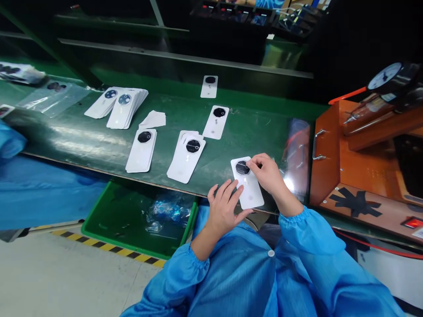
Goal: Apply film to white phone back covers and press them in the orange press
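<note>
A white phone back cover point(253, 193) with a round black camera area lies at the front edge of the green bench. Fingers spread, my left hand point(224, 204) is open and touches the cover's left edge. My right hand point(267, 174) is closed in a pinch at the right rim of the black camera area; what sits between its fingertips, if anything, is too small to make out. To the left lie a stack of phone back covers point(187, 163) and another stack point(140, 154). Two single covers, one nearer point(214, 125) and one farther point(209, 90), lie behind.
An orange machine point(333, 163) with a pressure gauge point(385, 75) stands at the right. More fanned covers point(120, 112), a scrap of white paper point(153, 119) and a plastic bag point(49, 99) lie leftward. Below is a green bin point(115, 220). Another person's blue sleeve point(9, 138) shows far left.
</note>
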`<state>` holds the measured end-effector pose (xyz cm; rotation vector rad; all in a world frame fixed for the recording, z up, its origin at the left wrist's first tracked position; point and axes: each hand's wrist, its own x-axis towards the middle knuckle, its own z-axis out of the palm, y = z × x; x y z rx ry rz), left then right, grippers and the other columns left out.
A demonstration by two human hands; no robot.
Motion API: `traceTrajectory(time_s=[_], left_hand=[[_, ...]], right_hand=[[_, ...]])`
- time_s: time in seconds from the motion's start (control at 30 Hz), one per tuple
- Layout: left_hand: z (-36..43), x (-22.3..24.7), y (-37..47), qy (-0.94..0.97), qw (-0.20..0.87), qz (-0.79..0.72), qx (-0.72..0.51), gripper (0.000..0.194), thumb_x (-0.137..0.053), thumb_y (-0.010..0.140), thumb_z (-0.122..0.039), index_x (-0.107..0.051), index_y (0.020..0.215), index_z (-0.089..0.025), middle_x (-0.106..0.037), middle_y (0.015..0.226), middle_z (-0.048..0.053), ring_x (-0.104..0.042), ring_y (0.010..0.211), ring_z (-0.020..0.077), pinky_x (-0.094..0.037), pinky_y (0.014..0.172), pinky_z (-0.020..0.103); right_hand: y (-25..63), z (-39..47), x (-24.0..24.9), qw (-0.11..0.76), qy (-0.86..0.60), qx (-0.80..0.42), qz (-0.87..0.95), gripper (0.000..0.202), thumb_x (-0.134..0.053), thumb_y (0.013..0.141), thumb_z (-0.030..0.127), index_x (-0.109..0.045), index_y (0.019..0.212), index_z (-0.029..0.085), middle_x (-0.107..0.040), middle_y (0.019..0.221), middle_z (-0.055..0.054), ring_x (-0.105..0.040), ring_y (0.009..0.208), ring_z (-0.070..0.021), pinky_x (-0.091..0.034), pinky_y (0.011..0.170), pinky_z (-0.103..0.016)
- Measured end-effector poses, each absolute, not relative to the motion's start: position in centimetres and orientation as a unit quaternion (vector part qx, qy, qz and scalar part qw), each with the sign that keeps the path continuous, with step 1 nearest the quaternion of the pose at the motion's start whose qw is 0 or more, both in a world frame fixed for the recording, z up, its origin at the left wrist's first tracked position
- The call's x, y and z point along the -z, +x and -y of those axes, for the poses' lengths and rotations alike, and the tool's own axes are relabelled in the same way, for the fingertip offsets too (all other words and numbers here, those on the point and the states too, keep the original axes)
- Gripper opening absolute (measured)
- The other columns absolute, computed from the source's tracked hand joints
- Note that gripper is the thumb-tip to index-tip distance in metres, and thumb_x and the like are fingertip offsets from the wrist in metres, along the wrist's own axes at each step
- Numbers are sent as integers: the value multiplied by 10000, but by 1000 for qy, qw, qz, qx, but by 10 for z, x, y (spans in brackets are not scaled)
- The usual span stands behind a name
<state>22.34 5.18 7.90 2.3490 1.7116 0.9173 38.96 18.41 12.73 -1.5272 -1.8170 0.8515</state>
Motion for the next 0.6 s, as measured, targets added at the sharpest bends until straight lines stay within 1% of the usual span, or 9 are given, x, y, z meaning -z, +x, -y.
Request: traceTrajectory(time_s=[0.17, 0.37, 0.6], left_hand=[[-53, -79, 224, 770, 40, -559, -305, 641, -640, 879, -650, -626, 1349, -215, -625, 1431, 132, -532, 1358, 318, -213, 1169, 484], [-53, -79, 224, 770, 37, -558, -307, 637, -645, 877, -646, -627, 1344, -213, -630, 1423, 131, -536, 1350, 317, -238, 1148, 482], [-53, -78, 224, 770, 35, -562, -299, 630, -659, 869, -637, -633, 1344, -224, -632, 1420, 130, -536, 1350, 323, -246, 1144, 479]], right_hand=[[387, -184, -124, 291, -597, -275, 695, 243, -587, 890, 361, -621, 691, 226, -653, 948, -51, -610, 940, -226, -444, 893, -405], [387, -185, -126, 268, -618, -236, 701, 216, -578, 899, 336, -637, 723, 226, -656, 978, -61, -598, 958, -242, -434, 927, -432], [387, -187, -126, 251, -614, -223, 714, 207, -556, 912, 324, -662, 764, 225, -654, 985, -70, -589, 954, -242, -440, 909, -411]])
